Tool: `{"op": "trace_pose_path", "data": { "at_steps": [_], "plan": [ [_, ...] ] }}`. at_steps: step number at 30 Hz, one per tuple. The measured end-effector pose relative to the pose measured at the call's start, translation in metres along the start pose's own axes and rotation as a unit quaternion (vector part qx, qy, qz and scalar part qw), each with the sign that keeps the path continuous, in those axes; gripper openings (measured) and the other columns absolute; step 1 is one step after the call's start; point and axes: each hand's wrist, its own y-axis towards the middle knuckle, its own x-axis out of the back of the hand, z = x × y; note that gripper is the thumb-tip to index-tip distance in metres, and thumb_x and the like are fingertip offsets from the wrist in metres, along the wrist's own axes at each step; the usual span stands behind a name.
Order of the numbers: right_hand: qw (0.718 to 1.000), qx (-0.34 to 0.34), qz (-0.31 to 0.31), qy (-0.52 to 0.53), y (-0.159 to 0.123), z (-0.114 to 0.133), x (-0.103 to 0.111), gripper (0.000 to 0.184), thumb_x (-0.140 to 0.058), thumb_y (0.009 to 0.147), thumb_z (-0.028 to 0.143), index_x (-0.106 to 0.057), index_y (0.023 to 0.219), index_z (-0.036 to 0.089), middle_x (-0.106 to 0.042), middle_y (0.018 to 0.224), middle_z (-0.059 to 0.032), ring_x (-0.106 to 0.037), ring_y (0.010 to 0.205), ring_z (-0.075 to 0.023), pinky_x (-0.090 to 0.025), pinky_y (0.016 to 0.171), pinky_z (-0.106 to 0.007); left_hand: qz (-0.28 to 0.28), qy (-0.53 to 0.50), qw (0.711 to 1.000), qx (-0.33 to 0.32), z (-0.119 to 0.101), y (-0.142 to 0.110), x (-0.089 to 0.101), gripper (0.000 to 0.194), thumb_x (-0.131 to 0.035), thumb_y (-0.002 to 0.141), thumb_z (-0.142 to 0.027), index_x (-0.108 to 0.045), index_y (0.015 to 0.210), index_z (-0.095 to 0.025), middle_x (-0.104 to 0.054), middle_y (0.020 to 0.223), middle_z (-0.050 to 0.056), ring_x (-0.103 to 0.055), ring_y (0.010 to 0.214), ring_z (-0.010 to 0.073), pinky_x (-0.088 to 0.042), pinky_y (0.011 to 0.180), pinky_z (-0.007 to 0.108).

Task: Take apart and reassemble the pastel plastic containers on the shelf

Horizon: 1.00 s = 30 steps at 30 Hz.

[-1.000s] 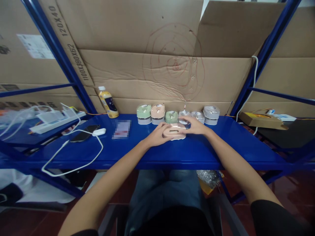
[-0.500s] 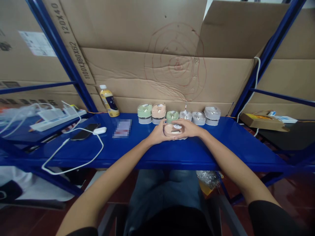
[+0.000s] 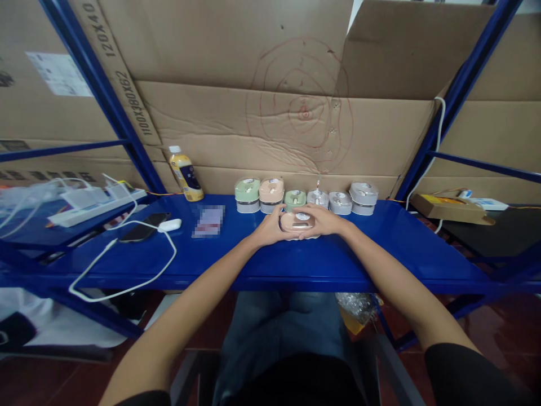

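Observation:
A small round pink container with a white disc on its lid rests on the blue shelf in front of me. My left hand grips its left side and my right hand wraps its right side and top. Behind it stands a row of similar lidded containers: a green one, a pink one, a smaller green one and several white ones.
A yellow drink bottle stands at the back left. A phone, a white charger with cable and a power strip lie to the left. A flat cardboard box lies on the right shelf. Cardboard sheets line the back.
The pink container was tilted and held nearer to me; both hands have turned it upright and closed in around it, a little nearer the row.

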Motion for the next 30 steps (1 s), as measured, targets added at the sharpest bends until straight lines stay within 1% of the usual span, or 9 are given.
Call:
{"op": "trace_pose_path", "data": {
  "at_steps": [6, 11, 14, 16, 18, 20, 23, 26, 30],
  "plan": [
    [0.999, -0.025, 0.01, 0.033, -0.002, -0.009, -0.002, 0.104, -0.091, 0.064, 0.061, -0.052, 0.153, 0.023, -0.065, 0.134, -0.0143, -0.063, 0.122, -0.0349, -0.05, 0.106, -0.052, 0.015, 0.017, 1.0, 0.017, 0.005, 0.002, -0.001, 0.104, -0.09, 0.064, -0.06, -0.038, 0.144, -0.018, -0.069, 0.126, 0.015, -0.068, 0.115, 0.0362, -0.054, 0.097, 0.049],
    [0.996, -0.02, 0.038, 0.077, -0.01, -0.001, 0.008, 0.102, -0.092, 0.064, 0.055, -0.053, 0.153, 0.022, -0.062, 0.145, -0.013, -0.06, 0.131, -0.0349, -0.045, 0.114, -0.051, 0.027, -0.012, 0.999, 0.02, 0.01, 0.0, 0.004, 0.107, -0.092, 0.063, -0.054, -0.037, 0.146, -0.016, -0.069, 0.125, 0.016, -0.067, 0.117, 0.0363, -0.053, 0.101, 0.052],
    [0.996, -0.036, 0.008, 0.078, -0.016, 0.005, 0.016, 0.09, -0.092, 0.066, 0.054, -0.06, 0.146, 0.026, -0.068, 0.14, -0.0088, -0.064, 0.127, -0.0326, -0.047, 0.112, -0.049, 0.02, -0.066, 0.998, 0.005, 0.016, 0.001, 0.004, 0.1, -0.09, 0.067, -0.05, -0.037, 0.145, -0.018, -0.069, 0.127, 0.016, -0.068, 0.118, 0.0334, -0.053, 0.104, 0.052],
    [0.996, -0.056, -0.037, 0.055, -0.018, 0.006, 0.025, 0.085, -0.09, 0.068, 0.054, -0.063, 0.142, 0.026, -0.07, 0.136, -0.0089, -0.065, 0.123, -0.0322, -0.049, 0.109, -0.049, -0.021, -0.07, 0.997, -0.001, 0.019, 0.003, 0.004, 0.088, -0.085, 0.073, -0.049, -0.04, 0.142, -0.019, -0.069, 0.125, 0.016, -0.069, 0.116, 0.0308, -0.053, 0.104, 0.051],
    [0.988, -0.105, -0.111, -0.002, -0.02, 0.002, 0.038, 0.082, -0.087, 0.071, 0.057, -0.062, 0.143, 0.025, -0.07, 0.134, -0.0114, -0.065, 0.121, -0.0339, -0.049, 0.105, -0.05, -0.072, -0.038, 0.997, -0.01, 0.02, 0.004, 0.004, 0.074, -0.079, 0.079, -0.047, -0.044, 0.137, -0.018, -0.069, 0.121, 0.015, -0.069, 0.111, 0.0281, -0.054, 0.103, 0.049],
    [0.956, -0.198, -0.196, -0.087, -0.021, -0.004, 0.051, 0.084, -0.082, 0.075, 0.063, -0.06, 0.145, 0.023, -0.069, 0.13, -0.0167, -0.065, 0.115, -0.0376, -0.05, 0.099, -0.052, -0.098, 0.003, 0.995, -0.018, 0.019, 0.004, 0.004, 0.062, -0.075, 0.083, -0.045, -0.047, 0.133, -0.019, -0.069, 0.116, 0.012, -0.069, 0.108, 0.0262, -0.055, 0.1, 0.046],
    [0.876, -0.341, -0.273, -0.205, -0.017, -0.018, 0.064, 0.079, -0.073, 0.081, 0.068, -0.061, 0.141, 0.018, -0.066, 0.122, -0.0234, -0.063, 0.11, -0.0417, -0.048, 0.091, -0.051, -0.09, 0.048, 0.994, -0.032, 0.013, 0.002, 0.003, 0.053, -0.069, 0.087, -0.042, -0.048, 0.131, -0.021, -0.069, 0.114, 0.009, -0.068, 0.107, 0.0249, -0.055, 0.099, 0.045],
    [0.83, -0.401, -0.27, -0.277, -0.009, -0.032, 0.062, 0.067, -0.069, 0.085, 0.063, -0.064, 0.129, 0.012, -0.063, 0.121, -0.0277, -0.059, 0.112, -0.043, -0.045, 0.091, -0.051, -0.081, 0.129, 0.986, -0.06, 0.006, 0.002, 0.003, 0.046, -0.063, 0.092, -0.039, -0.05, 0.131, -0.02, -0.066, 0.123, 0.013, -0.064, 0.117, 0.0283, -0.051, 0.105, 0.047],
    [0.815, -0.428, -0.235, -0.313, -0.001, -0.039, 0.048, 0.065, -0.068, 0.087, 0.058, -0.062, 0.122, 0.004, -0.06, 0.121, -0.0336, -0.056, 0.113, -0.0448, -0.042, 0.092, -0.053, -0.081, 0.27, 0.955, -0.089, -0.005, 0.02, 0.009, 0.053, -0.062, 0.089, -0.03, -0.05, 0.138, -0.014, -0.054, 0.142, 0.022, -0.049, 0.137, 0.0385, -0.039, 0.116, 0.055]
  ]
}}
